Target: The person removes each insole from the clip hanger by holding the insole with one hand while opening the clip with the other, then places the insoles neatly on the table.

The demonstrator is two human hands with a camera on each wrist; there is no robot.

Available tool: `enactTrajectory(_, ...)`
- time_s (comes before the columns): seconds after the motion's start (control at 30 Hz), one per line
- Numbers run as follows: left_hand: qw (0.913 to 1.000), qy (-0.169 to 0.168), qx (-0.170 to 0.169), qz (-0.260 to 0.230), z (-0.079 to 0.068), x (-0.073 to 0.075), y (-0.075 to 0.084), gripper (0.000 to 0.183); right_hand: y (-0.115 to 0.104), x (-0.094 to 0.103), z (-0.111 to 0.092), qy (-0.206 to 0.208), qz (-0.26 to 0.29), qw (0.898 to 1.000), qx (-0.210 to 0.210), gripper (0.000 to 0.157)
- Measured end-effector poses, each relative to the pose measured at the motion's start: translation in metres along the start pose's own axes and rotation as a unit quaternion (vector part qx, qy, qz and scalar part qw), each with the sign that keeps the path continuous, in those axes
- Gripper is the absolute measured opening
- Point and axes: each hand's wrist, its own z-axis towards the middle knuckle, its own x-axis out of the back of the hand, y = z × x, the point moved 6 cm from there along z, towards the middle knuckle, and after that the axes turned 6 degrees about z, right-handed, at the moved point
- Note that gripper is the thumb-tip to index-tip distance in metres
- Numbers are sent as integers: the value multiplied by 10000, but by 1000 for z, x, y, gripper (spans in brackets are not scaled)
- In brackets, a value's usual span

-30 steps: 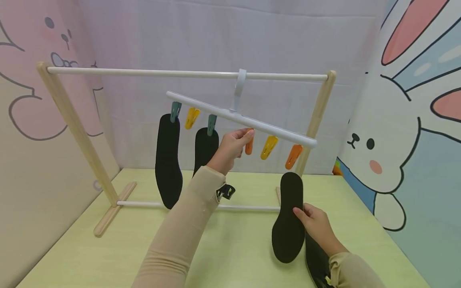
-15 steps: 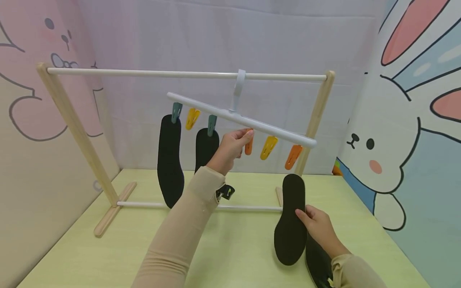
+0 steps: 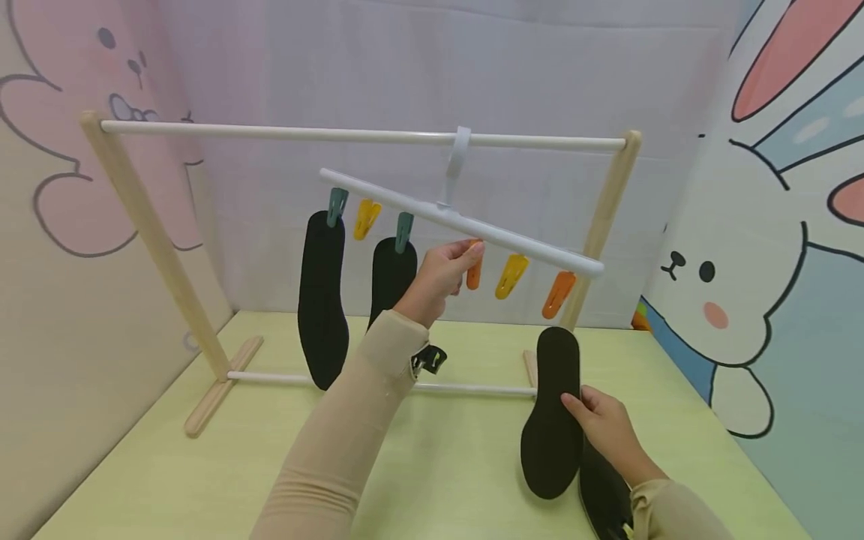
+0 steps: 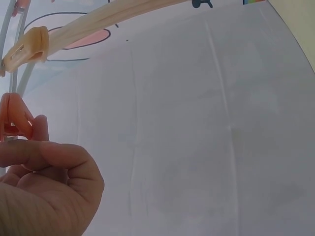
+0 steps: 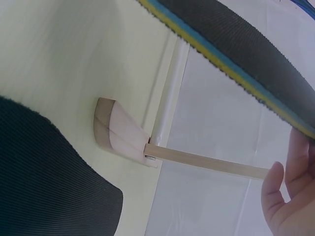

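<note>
My left hand [image 3: 437,279] pinches an orange clothespin [image 3: 475,271] on the tilted white hanger bar [image 3: 520,241]; the left wrist view shows thumb and finger at this orange clip [image 4: 17,115]. At the lower right my right hand [image 3: 607,427] holds a black insole [image 3: 555,420] by its edge, upright below the hanger's low end. In the right wrist view the held insole [image 5: 246,54] shows a yellow and blue layered edge. Two black insoles, the outer one [image 3: 322,300] and the inner one [image 3: 391,274], hang from green clothespins at the hanger's high end.
A wooden rack with a white top rod [image 3: 283,133] carries the hanger by its hook [image 3: 457,161]. Yellow clips [image 3: 511,276] and another orange clip [image 3: 559,294] hang unloaded. Another black insole [image 3: 603,487] lies on the table [image 3: 432,450], partly under the right arm.
The whole scene has shifted slightly right in the head view. The held insole has moved a little right and down. My left hand keeps its pinch on the orange clothespin.
</note>
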Motion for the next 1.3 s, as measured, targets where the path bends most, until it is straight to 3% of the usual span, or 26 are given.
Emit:
enactTrajectory(0.57, 10000, -67, -11, -66, -2, -3, 2, 29, 0, 4, -1, -243, -94, 9996, 120, 19)
enactTrajectory(0.8, 9999, -121, -84, -51, -3, -2, 1, 29, 2, 5, -2, -415, -142, 9989, -172, 20)
enactTrajectory(1.3, 9998, -145, -102, -89, -2, -2, 1, 28, 9, 12, -6, -640, -425, 9965, -338, 21)
